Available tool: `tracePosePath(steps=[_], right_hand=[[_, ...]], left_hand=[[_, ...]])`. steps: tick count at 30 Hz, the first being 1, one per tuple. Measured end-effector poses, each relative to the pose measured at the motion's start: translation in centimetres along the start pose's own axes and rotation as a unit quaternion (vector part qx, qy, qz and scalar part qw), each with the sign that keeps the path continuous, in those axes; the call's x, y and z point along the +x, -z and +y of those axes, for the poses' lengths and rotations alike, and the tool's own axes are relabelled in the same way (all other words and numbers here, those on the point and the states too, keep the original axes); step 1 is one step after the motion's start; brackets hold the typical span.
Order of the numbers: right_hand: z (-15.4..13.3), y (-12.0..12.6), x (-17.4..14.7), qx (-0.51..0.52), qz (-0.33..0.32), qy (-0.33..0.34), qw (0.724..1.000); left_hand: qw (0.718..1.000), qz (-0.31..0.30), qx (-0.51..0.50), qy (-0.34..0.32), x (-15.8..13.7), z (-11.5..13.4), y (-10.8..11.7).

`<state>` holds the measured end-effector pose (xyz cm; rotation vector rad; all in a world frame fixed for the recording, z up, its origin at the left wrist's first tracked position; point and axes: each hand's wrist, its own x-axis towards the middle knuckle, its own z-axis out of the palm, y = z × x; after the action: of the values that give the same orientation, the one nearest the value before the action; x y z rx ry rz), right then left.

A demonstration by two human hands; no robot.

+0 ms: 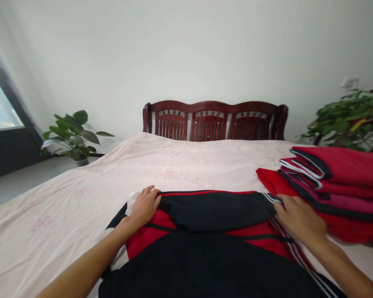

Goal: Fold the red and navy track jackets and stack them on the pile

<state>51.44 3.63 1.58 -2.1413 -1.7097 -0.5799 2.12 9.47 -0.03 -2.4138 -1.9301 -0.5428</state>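
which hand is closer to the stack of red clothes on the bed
Right. The right hand rests on the black and red garment right beside the stack of red clothes; the left hand presses the garment's far side.

A bed covered by a pale pink sheet [81, 198] fills the view, its dark red wooden headboard [215, 120] against a plain white wall [186, 49]. A leafy potted plant [73, 134] stands on the floor at left, near a window [0, 107] — a bushier green plant [354, 118] at right.
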Motion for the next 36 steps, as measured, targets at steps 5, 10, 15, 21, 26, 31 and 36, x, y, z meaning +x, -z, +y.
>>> tracePosePath(steps=[5,10,15,21,26,31,36], right_hand=[[-6.8,-0.2,-0.1,-0.01,-0.084,0.128,0.988],[-6.1,-4.9,0.1,-0.037,-0.246,0.105,0.963],[-4.3,-4.0,0.6,0.028,-0.232,0.095,0.968],[-6.6,1.1,-5.8,0.123,-0.158,0.149,0.968],[-10.1,4.0,-13.9,0.188,-0.125,0.172,0.959],[-15.0,6.5,-18.9,0.219,-0.126,0.323,0.912],[-19.0,6.2,-20.0,0.21,-0.1,0.344,0.909]], left_hand=[[0.995,-0.102,0.0,-0.014,-1.0,2.9,-1.5],[0.984,-0.172,0.032,-0.012,-1.2,1.9,-2.6],[0.982,-0.165,-0.078,-0.042,-0.7,-0.1,-0.7],[0.946,-0.033,-0.322,-0.005,-6.2,-3.1,3.6],[0.925,-0.006,-0.366,0.107,-14.6,-4.7,4.9],[0.905,0.025,-0.401,0.14,-19.8,-4.8,4.9],[0.918,0.038,-0.387,0.077,-21.4,-5.4,4.7]])
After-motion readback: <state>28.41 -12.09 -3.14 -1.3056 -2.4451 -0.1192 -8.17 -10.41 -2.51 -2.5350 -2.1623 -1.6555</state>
